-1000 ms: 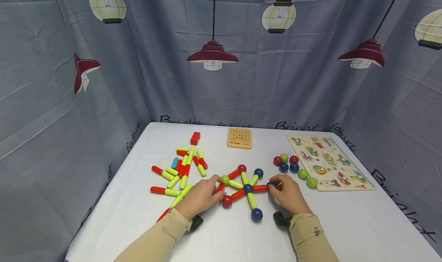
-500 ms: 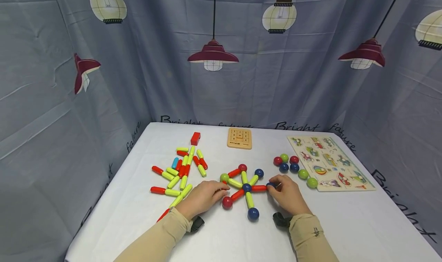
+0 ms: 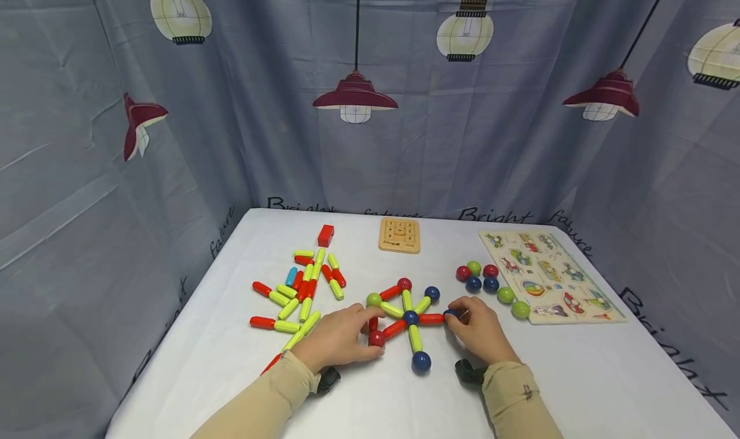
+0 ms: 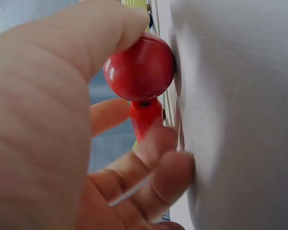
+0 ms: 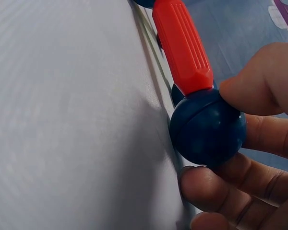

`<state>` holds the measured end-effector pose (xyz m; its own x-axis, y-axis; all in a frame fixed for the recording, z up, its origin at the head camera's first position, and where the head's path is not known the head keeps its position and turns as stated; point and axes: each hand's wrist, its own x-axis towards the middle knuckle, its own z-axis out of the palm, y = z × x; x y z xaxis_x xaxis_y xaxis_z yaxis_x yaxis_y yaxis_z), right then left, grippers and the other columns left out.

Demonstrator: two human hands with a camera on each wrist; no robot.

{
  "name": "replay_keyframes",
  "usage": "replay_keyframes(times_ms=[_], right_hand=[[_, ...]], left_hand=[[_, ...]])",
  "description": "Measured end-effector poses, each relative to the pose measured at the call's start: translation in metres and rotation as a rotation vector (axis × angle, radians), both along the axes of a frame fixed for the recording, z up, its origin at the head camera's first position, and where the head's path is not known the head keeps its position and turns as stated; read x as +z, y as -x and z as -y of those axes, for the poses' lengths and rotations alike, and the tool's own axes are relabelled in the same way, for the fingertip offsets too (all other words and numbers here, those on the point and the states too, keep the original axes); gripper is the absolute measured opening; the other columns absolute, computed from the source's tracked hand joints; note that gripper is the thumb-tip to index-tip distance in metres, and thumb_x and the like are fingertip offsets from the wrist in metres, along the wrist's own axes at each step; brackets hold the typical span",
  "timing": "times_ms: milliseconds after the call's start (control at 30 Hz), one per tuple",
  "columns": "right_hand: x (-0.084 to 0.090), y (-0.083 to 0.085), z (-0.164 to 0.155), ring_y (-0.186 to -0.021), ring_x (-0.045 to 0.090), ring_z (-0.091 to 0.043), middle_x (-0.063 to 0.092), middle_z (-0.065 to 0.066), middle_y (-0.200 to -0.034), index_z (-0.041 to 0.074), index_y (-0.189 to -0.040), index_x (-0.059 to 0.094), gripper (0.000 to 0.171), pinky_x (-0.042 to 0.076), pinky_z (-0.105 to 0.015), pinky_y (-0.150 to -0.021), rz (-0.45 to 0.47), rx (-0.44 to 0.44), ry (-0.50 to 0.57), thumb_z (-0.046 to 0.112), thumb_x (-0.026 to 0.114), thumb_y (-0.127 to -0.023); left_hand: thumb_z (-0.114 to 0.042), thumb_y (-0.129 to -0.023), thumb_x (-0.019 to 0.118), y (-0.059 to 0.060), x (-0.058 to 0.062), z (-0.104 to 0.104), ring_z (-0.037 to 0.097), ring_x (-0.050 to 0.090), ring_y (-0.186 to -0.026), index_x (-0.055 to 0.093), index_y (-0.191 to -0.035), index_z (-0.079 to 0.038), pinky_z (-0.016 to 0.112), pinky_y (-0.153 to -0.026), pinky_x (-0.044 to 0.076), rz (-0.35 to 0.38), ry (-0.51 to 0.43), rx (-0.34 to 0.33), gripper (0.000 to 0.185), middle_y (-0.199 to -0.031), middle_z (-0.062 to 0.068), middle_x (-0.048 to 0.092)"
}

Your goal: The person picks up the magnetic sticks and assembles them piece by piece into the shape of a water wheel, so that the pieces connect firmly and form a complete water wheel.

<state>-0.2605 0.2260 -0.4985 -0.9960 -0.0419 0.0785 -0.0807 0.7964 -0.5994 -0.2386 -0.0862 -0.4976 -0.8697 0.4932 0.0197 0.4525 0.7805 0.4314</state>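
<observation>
A flat star of magnetic sticks and balls lies on the white table, spreading from a central blue ball (image 3: 411,318). My left hand (image 3: 335,337) is at its left side, thumb against a red ball (image 3: 376,339) and fingers around the short red magnetic stick (image 4: 145,117) that meets this ball. The stick's far end is close to the green ball (image 3: 374,299), partly hidden by the fingers. With thumb and fingertips my right hand (image 3: 481,330) pinches a blue ball (image 5: 209,129) on the end of the star's right red stick (image 3: 431,319).
Loose yellow-green and red sticks (image 3: 274,326) are scattered on the left, with a red block (image 3: 325,235) behind them. Several loose balls (image 3: 490,285) lie right of the star, beside a wooden picture puzzle board (image 3: 557,272). At the back is a small wooden number board (image 3: 399,234).
My left thumb has come round to the front of the red ball, and the red stick now lines up between green and red balls. The right hand keeps its pinch on the blue ball.
</observation>
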Motion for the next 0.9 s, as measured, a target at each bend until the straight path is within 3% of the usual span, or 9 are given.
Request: replay_keyframes(times_ms=[100, 367, 700, 900], right_hand=[[-0.0040, -0.0019, -0.0002, -0.085, 0.056, -0.019, 0.063, -0.006, -0.104, 0.010, -0.114, 0.071, 0.025, 0.049, -0.029, -0.072, 0.008, 0.003, 0.002, 0.020, 0.074, -0.092], [-0.0023, 0.0013, -0.0032, -0.083, 0.056, -0.019, 0.064, -0.006, -0.102, 0.010, -0.113, 0.071, 0.023, 0.049, -0.029, -0.071, -0.038, 0.012, 0.016, 0.018, 0.074, -0.091], [-0.0005, 0.0022, -0.0024, -0.083, 0.056, -0.019, 0.063, -0.006, -0.100, 0.009, -0.113, 0.071, 0.023, 0.048, -0.030, -0.072, -0.036, 0.015, 0.012, 0.018, 0.074, -0.091], [-0.0013, 0.0024, -0.0028, -0.084, 0.055, -0.020, 0.063, -0.005, -0.098, 0.011, -0.109, 0.070, 0.020, 0.048, -0.031, -0.073, -0.023, 0.012, 0.010, 0.019, 0.074, -0.091]], left_hand=[[-0.067, -0.080, 0.077, -0.0028, -0.0024, 0.0016, 0.007, 0.052, -0.075, 0.055, -0.143, -0.045, 0.024, -0.058, 0.043, 0.005, 0.030, -0.006, 0.070, -0.096, -0.010, 0.054], [-0.057, -0.082, 0.082, -0.0005, -0.0007, 0.0026, 0.005, 0.053, -0.079, 0.063, -0.132, -0.036, 0.022, -0.064, 0.045, 0.001, -0.029, -0.010, 0.058, -0.100, -0.010, 0.055], [-0.051, -0.088, 0.077, -0.0004, 0.0028, 0.0015, 0.005, 0.053, -0.082, 0.060, -0.144, -0.036, 0.021, -0.063, 0.045, -0.037, 0.025, 0.001, 0.060, -0.110, -0.008, 0.060], [-0.051, -0.088, 0.078, 0.0001, 0.0014, 0.0019, 0.006, 0.051, -0.077, 0.060, -0.144, -0.034, 0.021, -0.060, 0.043, -0.059, 0.013, 0.023, 0.062, -0.102, -0.008, 0.057]])
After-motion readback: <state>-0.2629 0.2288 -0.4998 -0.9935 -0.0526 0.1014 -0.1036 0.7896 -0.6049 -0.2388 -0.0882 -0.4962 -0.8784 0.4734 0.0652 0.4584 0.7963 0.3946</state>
